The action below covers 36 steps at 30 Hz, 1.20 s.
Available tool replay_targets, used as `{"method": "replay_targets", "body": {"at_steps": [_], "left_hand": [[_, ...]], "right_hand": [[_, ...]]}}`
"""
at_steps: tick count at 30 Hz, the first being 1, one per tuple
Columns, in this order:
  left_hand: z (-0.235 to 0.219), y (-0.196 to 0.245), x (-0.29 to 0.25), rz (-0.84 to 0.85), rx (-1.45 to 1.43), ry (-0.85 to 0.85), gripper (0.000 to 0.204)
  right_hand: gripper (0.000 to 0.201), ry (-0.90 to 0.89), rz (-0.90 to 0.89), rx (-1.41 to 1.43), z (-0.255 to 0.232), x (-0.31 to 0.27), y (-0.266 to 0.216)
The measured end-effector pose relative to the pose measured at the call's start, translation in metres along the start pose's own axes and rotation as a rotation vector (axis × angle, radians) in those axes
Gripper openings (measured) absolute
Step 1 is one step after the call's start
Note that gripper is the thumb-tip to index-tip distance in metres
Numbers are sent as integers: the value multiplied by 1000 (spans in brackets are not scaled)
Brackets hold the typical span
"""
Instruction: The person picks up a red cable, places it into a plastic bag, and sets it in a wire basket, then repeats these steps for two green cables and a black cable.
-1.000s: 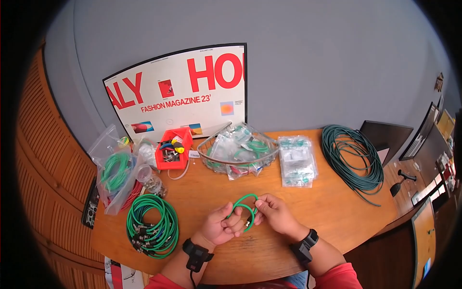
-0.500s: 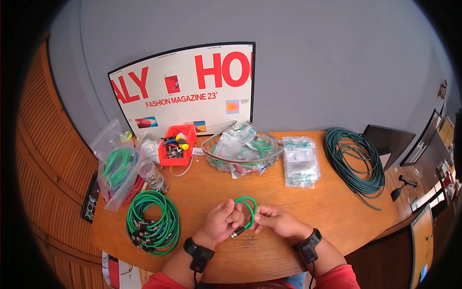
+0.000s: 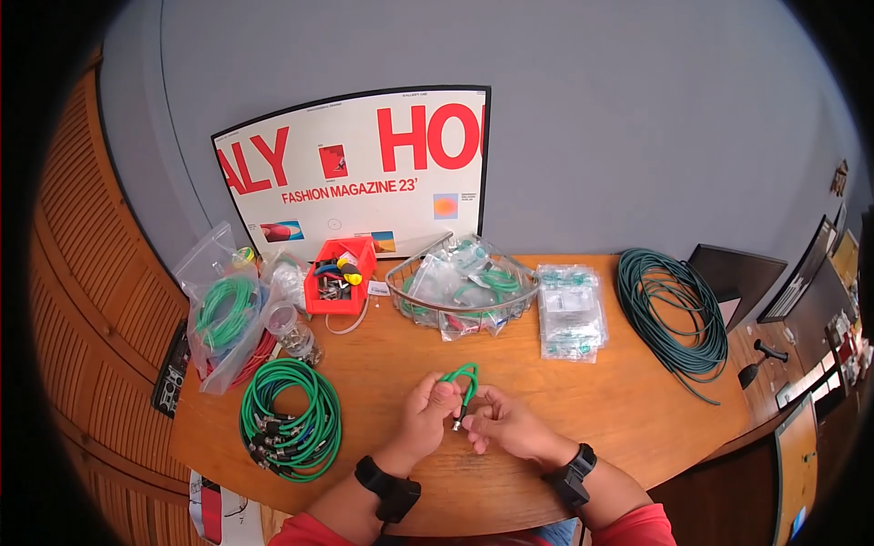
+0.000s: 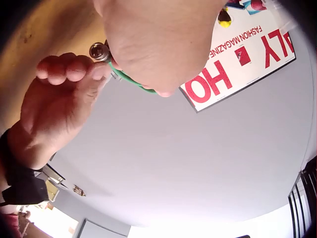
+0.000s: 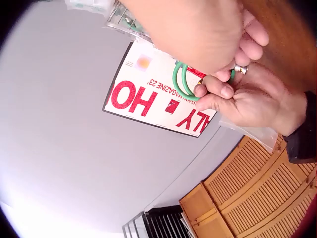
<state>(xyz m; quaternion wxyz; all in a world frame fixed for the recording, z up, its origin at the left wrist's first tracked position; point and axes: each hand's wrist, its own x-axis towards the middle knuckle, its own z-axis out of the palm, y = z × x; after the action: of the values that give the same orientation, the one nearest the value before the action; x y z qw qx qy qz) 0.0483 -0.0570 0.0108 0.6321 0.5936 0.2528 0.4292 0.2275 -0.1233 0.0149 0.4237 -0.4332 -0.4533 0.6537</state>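
A short green coaxial cable [image 3: 471,375] is bent into a loop above the table, between the two hands. My left hand [image 3: 426,414] grips it, thumb and fingers closed round the loop. At the cable's end is a silver BNC connector [image 3: 457,424], with a dark sleeve behind it. My right hand [image 3: 506,424] pinches the cable end, its thumb tip right at the connector. The connector's open face [image 4: 99,51] shows beside the right thumb in the left wrist view. In the right wrist view the looped cable [image 5: 185,88] sticks out past the left fingers.
On the left lie a coil of green cables [image 3: 289,419] and a plastic bag [image 3: 218,314] of cables. Behind stand a red bin [image 3: 340,296] of tools and a wire basket [image 3: 462,314] of packets. Stacked clear packets [image 3: 572,312] and a dark green cable coil [image 3: 674,314] lie right.
The loop has become smaller and tighter in the left hand. The connector end has swung upward between the hands, and the right thumb has come to it.
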Motion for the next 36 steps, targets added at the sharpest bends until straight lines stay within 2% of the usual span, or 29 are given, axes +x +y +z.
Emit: {"method": "replay_targets", "body": {"at_steps": [3,6,10,13,16,18,19,20,21,22,24,25,27,28,30,31,33,36], "left_hand": [[-6,-3,3,-3,-124,-33,41],[1,4,0,-46,-47,-58,45],[8,8,-1,-53,-51,-116,45],[8,9,-1,-34,-77,-109,45],[1,8,1,-63,4,-6,44],[-13,-1,6,-110,-222,43,39],[-12,-3,7,-138,-333,60,37],[-11,-3,7,-140,-330,57,37],[-11,-4,8,-189,-465,42,35],[-11,-5,9,-239,-599,25,33],[-11,-10,10,-259,-697,16,31],[-11,-11,11,-276,-798,16,29],[-5,-9,9,-276,-799,28,27],[-2,-8,7,-274,-802,48,25],[1,-14,9,-275,-758,69,24],[1,-17,9,-278,-712,90,24],[2,-19,9,-277,-675,107,23],[5,-18,9,-279,-604,138,24]], "right_hand": [[26,67,22,71,6,5,7],[23,111,2,210,2,10,10],[20,136,11,204,-3,8,11],[20,144,-4,170,-1,8,8],[20,51,74,74,-2,8,9],[17,8,52,-123,-5,8,8],[17,9,51,-120,-4,6,6],[15,147,-52,-384,-1,3,2],[13,289,-155,-648,0,0,0],[13,295,-156,-646,0,0,1],[14,481,-491,-1026,-1,2,6],[14,492,-491,-1025,0,3,6],[11,636,-522,-843,1,6,7],[11,637,-524,-844,-2,9,13],[14,562,-332,-406,-7,14,26],[14,559,-333,-409,-9,15,26],[19,463,-316,-14,-8,15,20],[22,435,-248,47,-1,8,3]]}}
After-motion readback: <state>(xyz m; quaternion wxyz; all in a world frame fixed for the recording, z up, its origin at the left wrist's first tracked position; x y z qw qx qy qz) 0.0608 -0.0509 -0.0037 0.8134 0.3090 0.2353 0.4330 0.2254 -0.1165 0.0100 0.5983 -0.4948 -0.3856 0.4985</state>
